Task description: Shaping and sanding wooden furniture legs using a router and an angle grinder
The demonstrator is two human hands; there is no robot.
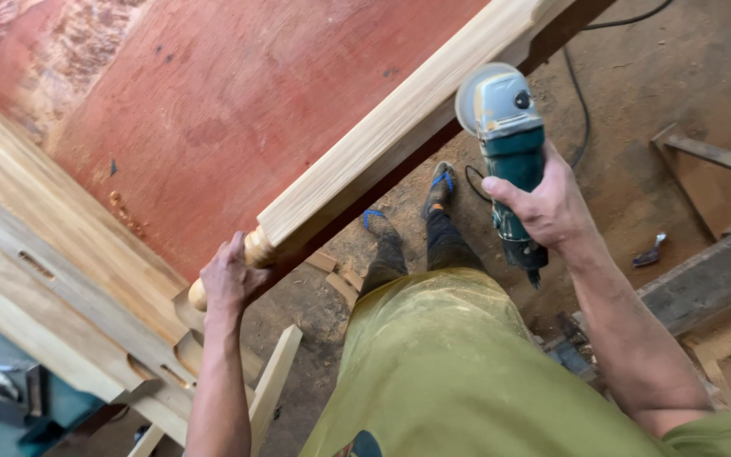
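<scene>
A broad reddish-brown plywood sheet (pixel 239 110) fills ten to twelve o'clock. Across it slants a long pale squared timber post with a turned round end (pixel 399 118), running from one o'clock down to seven. The left hand (pixel 228 281) wraps closed around that turned end, seemingly steadying it. The right hand (pixel 547 207) clenches a teal-and-grey angle grinder (pixel 508 135) at two o'clock, disc against the post's edge.

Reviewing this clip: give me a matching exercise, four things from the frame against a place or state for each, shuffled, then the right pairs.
Things:
1. grinder
2. wooden post
3. red board
4. cable

Places or states:
A. lies on the dirt floor
B. held in the right hand
C. leans behind the post
D. gripped at its turned end by the left hand

Pairs: 1-B, 2-D, 3-C, 4-A
</scene>
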